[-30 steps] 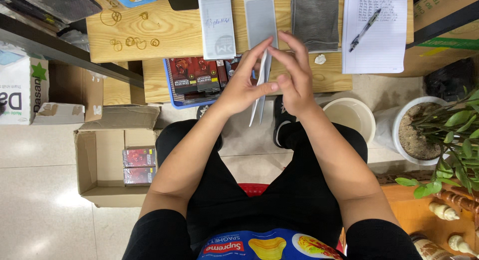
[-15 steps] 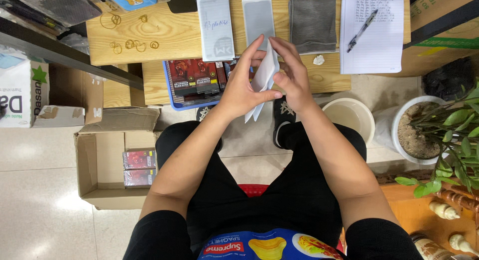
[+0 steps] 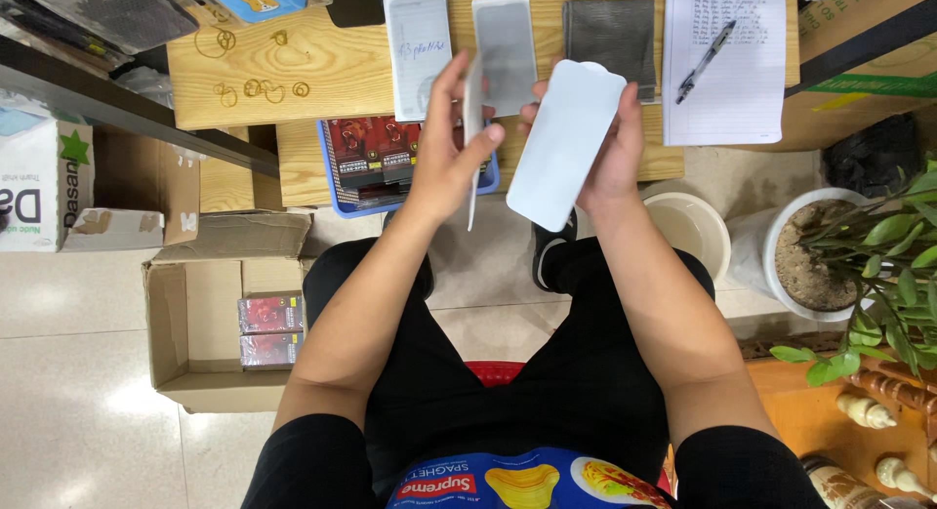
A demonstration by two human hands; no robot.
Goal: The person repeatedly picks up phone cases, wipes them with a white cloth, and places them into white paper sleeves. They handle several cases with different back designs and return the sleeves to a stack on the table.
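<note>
From the head camera, looking down over the person's lap, the right hand [image 3: 610, 148] holds a white rounded-corner sheet [image 3: 564, 143], shaped like a phone screen protector, by its right edge, fingers behind it and thumb hidden, so its flat face tilts toward the camera just above the near edge of the wooden table [image 3: 293, 162]. The left hand [image 3: 449, 143] pinches a second thin piece [image 3: 473, 128], seen edge-on, between thumb and fingertips; it stands nearly upright just left of the white sheet, the two apart by a narrow gap. On the table beyond the hands lie a white packet [image 3: 418, 50], a grey glass-like panel [image 3: 506, 50] and a dark grey cloth [image 3: 610, 36] in a row, with a lined paper [image 3: 727, 65] and a pen [image 3: 705, 48] farther right, and small gold rings [image 3: 259, 84] to the left. A blue tray [image 3: 337, 167] of red packets sits at the table's near edge under the left hand. On the floor, an open cardboard box [image 3: 195, 343] is at left, a white bucket [image 3: 695, 231] and a potted plant [image 3: 830, 265] at right. As a judgement: both pieces are held only by edges over bare floor, so a slackened pinch could drop one, and fingertips straying onto the faces could leave smudges or dust.
</note>
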